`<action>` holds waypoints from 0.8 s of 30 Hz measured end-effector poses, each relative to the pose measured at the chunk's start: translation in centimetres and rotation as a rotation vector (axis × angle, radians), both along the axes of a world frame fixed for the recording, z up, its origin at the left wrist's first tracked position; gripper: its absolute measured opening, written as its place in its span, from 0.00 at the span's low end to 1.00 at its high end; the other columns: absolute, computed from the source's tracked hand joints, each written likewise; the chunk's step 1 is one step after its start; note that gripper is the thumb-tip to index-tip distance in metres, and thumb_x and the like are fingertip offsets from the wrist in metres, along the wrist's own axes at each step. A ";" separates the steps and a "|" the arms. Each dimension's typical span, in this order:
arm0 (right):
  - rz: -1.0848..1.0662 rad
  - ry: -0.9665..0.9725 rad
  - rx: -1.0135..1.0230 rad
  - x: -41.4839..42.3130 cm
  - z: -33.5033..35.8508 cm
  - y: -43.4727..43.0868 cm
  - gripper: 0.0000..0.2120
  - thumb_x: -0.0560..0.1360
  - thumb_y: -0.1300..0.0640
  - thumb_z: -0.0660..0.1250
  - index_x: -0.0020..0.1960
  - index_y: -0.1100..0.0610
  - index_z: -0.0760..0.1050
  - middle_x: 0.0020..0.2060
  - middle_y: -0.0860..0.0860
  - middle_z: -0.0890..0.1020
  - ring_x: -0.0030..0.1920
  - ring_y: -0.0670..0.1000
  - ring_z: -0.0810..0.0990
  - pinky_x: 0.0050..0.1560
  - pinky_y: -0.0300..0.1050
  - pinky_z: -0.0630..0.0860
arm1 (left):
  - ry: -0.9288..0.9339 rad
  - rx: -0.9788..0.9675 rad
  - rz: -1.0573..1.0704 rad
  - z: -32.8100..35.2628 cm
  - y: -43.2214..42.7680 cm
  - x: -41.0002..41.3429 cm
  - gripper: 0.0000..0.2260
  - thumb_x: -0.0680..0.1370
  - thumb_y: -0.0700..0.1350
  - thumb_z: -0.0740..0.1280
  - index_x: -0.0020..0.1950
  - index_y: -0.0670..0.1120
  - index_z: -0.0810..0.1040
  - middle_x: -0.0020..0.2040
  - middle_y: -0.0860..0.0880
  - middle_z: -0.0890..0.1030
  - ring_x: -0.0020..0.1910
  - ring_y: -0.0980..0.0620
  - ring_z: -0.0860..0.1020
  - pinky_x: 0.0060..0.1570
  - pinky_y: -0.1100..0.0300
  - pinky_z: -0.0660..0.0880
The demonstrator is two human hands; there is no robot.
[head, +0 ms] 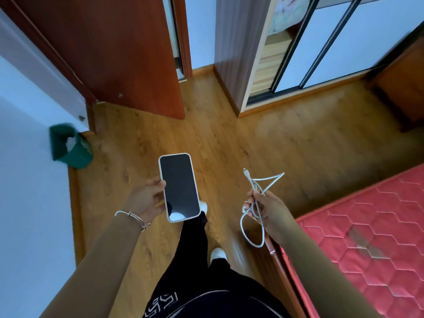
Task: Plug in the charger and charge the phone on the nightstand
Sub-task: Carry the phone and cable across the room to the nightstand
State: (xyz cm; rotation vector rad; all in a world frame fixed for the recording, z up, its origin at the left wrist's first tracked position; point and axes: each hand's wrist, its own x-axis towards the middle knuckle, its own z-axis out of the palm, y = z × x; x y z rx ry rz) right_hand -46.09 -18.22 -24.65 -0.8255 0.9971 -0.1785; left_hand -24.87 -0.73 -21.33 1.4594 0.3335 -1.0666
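Standing beside the red mattress (pixel 367 237), the person carries the dark-screened phone (pixel 179 187) clasped in the left hand (pixel 146 198) and the coiled white cable (pixel 254 203) pinched in the right hand (pixel 268 210), so plugging in and charging both remain undone.

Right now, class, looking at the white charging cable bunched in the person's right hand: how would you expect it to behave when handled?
The white charging cable is probably floppy: its loops droop below the right hand. It looks light, held by a loose grip. The free connector end would likely swing and could snag.
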 end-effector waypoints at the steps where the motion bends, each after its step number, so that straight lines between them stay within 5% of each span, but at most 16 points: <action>1: -0.020 0.007 0.003 0.6 -0.3 -0.6 0.14 0.79 0.61 0.58 0.39 0.56 0.78 0.30 0.50 0.80 0.34 0.49 0.80 0.40 0.44 0.72 | -0.003 -0.001 -0.021 -0.2 -0.9 1.0 0.12 0.79 0.37 0.60 0.62 0.44 0.72 0.46 0.47 0.78 0.43 0.51 0.76 0.41 0.55 0.74; 9: -0.197 0.046 0.036 6.9 -0.2 -5.0 0.10 0.79 0.60 0.58 0.44 0.59 0.76 0.32 0.51 0.79 0.34 0.49 0.79 0.42 0.45 0.73 | 0.013 -0.025 -0.114 0.0 -7.5 10.2 0.09 0.79 0.36 0.59 0.58 0.43 0.73 0.45 0.46 0.78 0.43 0.49 0.76 0.44 0.54 0.73; 14: -0.321 0.050 0.015 10.2 0.6 -6.9 0.10 0.79 0.62 0.57 0.44 0.59 0.75 0.31 0.51 0.78 0.32 0.47 0.79 0.35 0.40 0.75 | 0.026 -0.033 -0.191 -0.5 -11.5 14.8 0.11 0.79 0.36 0.58 0.59 0.44 0.73 0.44 0.46 0.78 0.42 0.49 0.76 0.41 0.56 0.73; 20: -0.438 -0.001 0.024 12.4 1.6 -9.0 0.10 0.79 0.62 0.57 0.43 0.60 0.75 0.31 0.52 0.77 0.34 0.49 0.77 0.42 0.44 0.74 | 0.062 -0.027 -0.271 -1.3 -16.0 17.4 0.12 0.79 0.36 0.59 0.61 0.44 0.74 0.47 0.45 0.79 0.45 0.49 0.77 0.40 0.55 0.74; 24: -0.456 -0.002 0.035 12.7 1.5 -11.0 0.09 0.80 0.62 0.56 0.44 0.60 0.73 0.31 0.52 0.76 0.33 0.49 0.77 0.38 0.42 0.74 | 0.072 -0.026 -0.311 -1.6 -19.0 17.6 0.11 0.79 0.36 0.58 0.59 0.44 0.73 0.46 0.45 0.79 0.45 0.49 0.77 0.41 0.54 0.74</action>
